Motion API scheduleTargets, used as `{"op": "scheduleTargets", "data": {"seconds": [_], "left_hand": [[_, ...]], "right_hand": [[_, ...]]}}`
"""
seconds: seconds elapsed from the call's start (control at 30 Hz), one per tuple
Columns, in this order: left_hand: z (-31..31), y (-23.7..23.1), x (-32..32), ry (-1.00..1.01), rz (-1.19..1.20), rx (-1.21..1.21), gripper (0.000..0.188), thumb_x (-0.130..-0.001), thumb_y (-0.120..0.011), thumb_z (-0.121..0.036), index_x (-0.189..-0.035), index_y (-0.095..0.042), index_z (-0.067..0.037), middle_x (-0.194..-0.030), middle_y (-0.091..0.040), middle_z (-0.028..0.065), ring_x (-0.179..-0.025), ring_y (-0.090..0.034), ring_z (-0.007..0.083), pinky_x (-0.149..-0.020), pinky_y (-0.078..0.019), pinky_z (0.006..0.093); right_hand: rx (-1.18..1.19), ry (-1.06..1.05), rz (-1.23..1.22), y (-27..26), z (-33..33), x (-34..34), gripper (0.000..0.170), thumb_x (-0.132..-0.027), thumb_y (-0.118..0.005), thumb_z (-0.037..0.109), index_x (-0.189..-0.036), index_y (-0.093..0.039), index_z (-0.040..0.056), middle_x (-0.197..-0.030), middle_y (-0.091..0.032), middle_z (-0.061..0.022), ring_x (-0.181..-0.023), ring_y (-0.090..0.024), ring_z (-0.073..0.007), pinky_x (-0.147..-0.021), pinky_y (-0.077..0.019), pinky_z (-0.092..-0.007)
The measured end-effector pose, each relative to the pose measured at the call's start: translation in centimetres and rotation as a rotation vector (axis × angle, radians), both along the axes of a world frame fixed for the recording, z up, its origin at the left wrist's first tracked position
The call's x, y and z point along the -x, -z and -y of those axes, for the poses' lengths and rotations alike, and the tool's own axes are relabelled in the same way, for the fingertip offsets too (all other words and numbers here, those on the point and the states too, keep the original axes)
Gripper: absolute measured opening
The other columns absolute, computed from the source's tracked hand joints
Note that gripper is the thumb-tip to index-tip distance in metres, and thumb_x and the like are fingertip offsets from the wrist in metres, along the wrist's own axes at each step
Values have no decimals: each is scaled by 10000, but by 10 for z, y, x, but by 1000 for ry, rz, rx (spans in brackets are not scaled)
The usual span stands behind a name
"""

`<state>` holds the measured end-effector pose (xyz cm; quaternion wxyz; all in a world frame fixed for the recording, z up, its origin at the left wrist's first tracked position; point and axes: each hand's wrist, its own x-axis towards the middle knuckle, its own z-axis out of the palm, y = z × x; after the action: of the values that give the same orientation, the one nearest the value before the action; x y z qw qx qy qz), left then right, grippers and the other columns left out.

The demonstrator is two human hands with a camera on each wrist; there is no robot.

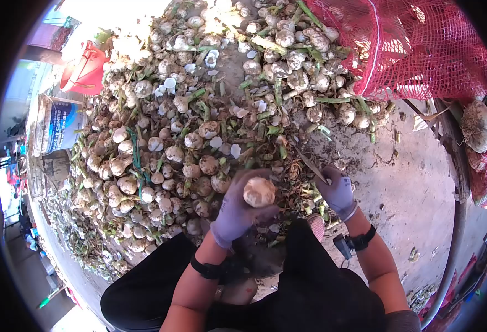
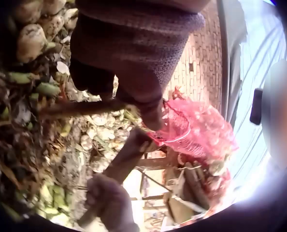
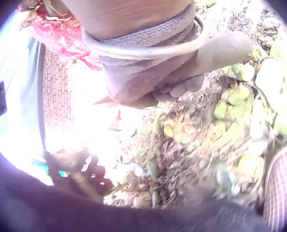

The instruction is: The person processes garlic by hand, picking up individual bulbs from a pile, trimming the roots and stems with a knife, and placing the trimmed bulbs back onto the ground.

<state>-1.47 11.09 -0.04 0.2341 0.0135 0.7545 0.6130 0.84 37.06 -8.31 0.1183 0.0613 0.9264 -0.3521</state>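
In the head view, the gloved left hand (image 1: 235,213) holds a pale garlic bulb (image 1: 259,192) between thumb and fingers, over the heap. To its right, the gloved right hand (image 1: 337,195) grips a knife (image 1: 311,166) whose blade points up and left, apart from the bulb. The left wrist view has the left hand (image 2: 129,53) dark at the top, its bulb not clearly visible, and the right hand (image 2: 109,203) with the knife below. In the right wrist view, curled fingers of the right hand (image 3: 148,84) wrap the handle (image 3: 225,50); the left hand (image 3: 80,176) is shadowed.
A large heap of garlic bulbs (image 1: 191,170) and cut stems spreads ahead and to the left. A red mesh bag (image 1: 415,50) lies at upper right. On the left stand a white-and-blue bucket (image 1: 61,124) and a red container (image 1: 84,69). Concrete floor (image 1: 404,193) shows at right.
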Motion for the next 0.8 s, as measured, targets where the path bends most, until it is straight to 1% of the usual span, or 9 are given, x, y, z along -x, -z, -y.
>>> {"op": "scheduleTargets", "data": {"seconds": [0.1,0.17,0.3,0.4,0.5,0.6,0.7,0.77,0.8], "left_hand": [[-10,18,8,-199,-124,139,463,-753,-756,-32,-1164,-542,-41,-974,-609,29,-928,-598,130,-804,-501,297],[-19,24,2,-573,185,-307,445,-779,-776,-72,-1166,-557,-73,-1045,-614,50,-939,-601,148,-817,-488,273],[-5,-7,11,-834,95,-994,307,-882,-682,-100,-1151,-537,-66,-1023,-633,72,-919,-639,159,-799,-562,273],[81,-14,22,-889,-261,-932,226,-965,-571,-236,-1004,-630,-21,-964,-682,97,-940,-652,160,-808,-571,265],[78,-6,14,-996,-51,-1010,313,-967,-575,-267,-1173,-567,-33,-1071,-652,93,-965,-641,193,-901,-532,336],[24,1,0,-709,217,-722,398,-985,-531,-228,-1335,-451,-56,-1186,-582,74,-1060,-579,184,-930,-489,371],[-21,8,1,-620,394,-657,348,-993,-506,-199,-1310,-473,-60,-1135,-591,67,-1012,-585,195,-876,-491,340],[-29,15,1,-631,528,-767,309,-991,-510,-194,-1271,-499,-65,-1071,-610,59,-954,-598,204,-838,-495,311],[-23,22,-1,-607,651,-969,283,-986,-514,-181,-1243,-508,-62,-1038,-602,55,-917,-589,197,-807,-503,304]], "right_hand": [[551,165,360,-49,22,1,243,-886,-628,237,-962,-661,8,-796,-661,-71,-705,-608,-137,-639,-485,-317],[845,168,526,-31,34,-12,283,-885,-631,280,-969,-672,12,-765,-653,-91,-674,-596,-129,-633,-479,-291],[355,112,520,-15,53,29,398,-875,-583,379,-998,-672,12,-819,-677,-126,-731,-647,-233,-711,-516,-368],[-87,204,163,-10,22,89,433,-853,-604,366,-1069,-638,-8,-1040,-640,-148,-873,-647,-300,-796,-526,-386],[-526,112,-108,35,0,136,499,-810,-666,347,-1155,-575,-3,-1166,-573,-155,-1079,-572,-325,-900,-499,-398],[-451,-5,-2,21,7,153,494,-803,-684,346,-1132,-579,-7,-1146,-584,-169,-1039,-590,-325,-902,-500,-397],[174,-10,526,-52,36,115,483,-802,-695,342,-1120,-580,-3,-1088,-598,-164,-994,-605,-319,-871,-505,-405],[359,-380,-108,-43,45,92,415,-796,-698,323,-1050,-597,11,-1038,-606,-148,-931,-615,-306,-805,-515,-401],[212,-247,-162,-42,40,97,406,-785,-700,314,-1048,-606,18,-1049,-606,-145,-926,-614,-312,-806,-509,-406]]}}
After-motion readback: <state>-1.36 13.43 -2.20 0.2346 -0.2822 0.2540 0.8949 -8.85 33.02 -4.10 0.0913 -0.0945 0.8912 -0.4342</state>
